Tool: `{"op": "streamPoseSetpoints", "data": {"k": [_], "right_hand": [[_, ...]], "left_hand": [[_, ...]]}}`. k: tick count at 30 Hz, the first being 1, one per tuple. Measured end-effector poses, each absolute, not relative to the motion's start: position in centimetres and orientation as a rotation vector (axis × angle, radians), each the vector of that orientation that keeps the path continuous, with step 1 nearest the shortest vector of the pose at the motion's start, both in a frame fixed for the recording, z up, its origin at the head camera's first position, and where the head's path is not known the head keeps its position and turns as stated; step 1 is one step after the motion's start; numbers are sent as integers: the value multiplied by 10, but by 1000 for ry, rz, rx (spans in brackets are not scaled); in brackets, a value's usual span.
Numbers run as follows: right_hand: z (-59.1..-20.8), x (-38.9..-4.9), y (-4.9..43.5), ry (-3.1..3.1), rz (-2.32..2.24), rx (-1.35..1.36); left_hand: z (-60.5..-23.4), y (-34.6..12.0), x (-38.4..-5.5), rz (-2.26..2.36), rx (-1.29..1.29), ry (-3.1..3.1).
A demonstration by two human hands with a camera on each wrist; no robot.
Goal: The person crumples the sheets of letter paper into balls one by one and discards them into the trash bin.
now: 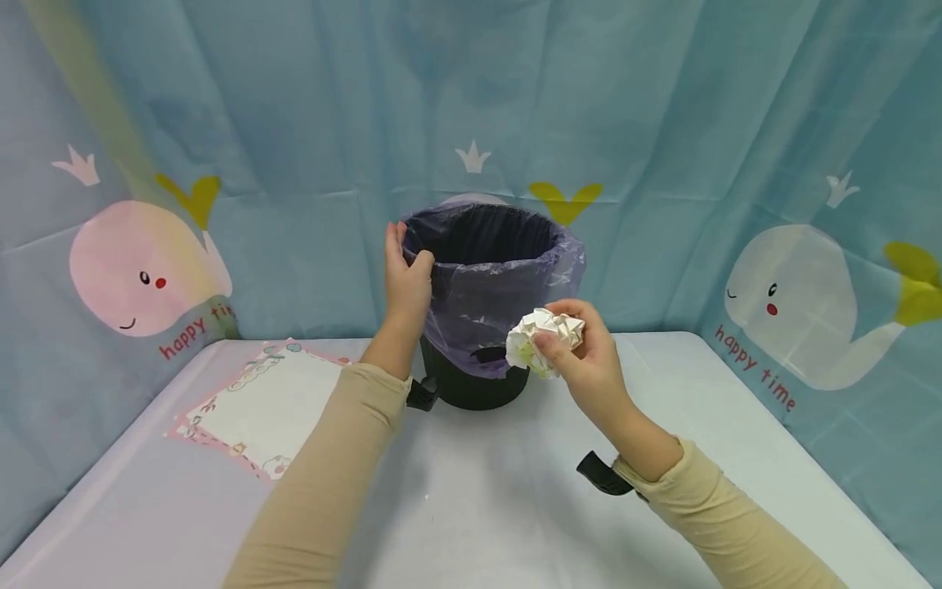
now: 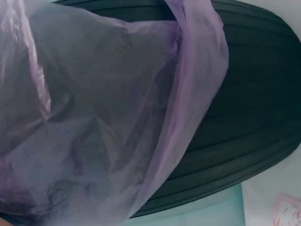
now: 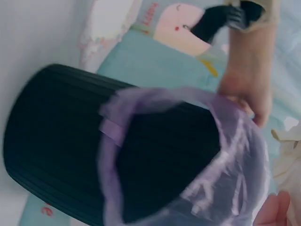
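Observation:
A black trash can (image 1: 474, 391), lined with a translucent purple bag (image 1: 478, 307) folded over its rim, stands at the table's back. My left hand (image 1: 409, 282) grips the left side of the rim, thumb outside over the bag. In the right wrist view that same left hand (image 3: 247, 89) is on the rim. A crumpled white paper ball (image 1: 548, 327) with a greenish patch is pinched in my right hand (image 1: 592, 360), in front of the can's right side and below its rim. Bag (image 2: 94, 94) and ribbed can wall (image 2: 258, 94) fill the left wrist view.
White sheets with pink patterned borders (image 1: 272, 401) lie on the white table (image 1: 471, 507), left of the can. Close behind hangs a blue curtain (image 1: 294, 123) printed with whales. A black strap piece (image 1: 603, 473) juts out at my right wrist.

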State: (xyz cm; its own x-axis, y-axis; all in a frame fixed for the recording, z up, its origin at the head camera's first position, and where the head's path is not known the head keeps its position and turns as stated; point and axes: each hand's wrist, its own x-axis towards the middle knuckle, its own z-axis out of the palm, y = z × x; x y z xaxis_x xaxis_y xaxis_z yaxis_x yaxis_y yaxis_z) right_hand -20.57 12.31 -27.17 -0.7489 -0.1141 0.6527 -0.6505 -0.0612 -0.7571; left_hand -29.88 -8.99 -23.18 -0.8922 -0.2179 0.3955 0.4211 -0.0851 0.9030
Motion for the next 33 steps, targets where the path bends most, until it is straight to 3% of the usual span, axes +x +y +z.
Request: {"op": "streamPoseSetpoints", "data": {"k": [17, 33], "right_hand": [[-173, -260, 124, -1657, 1891, 621], [-161, -286, 119, -1684, 1889, 546]], "left_hand": [[-235, -88, -302, -1914, -194, -1799], [-238, -87, -300, -1895, -185, -1817]]}}
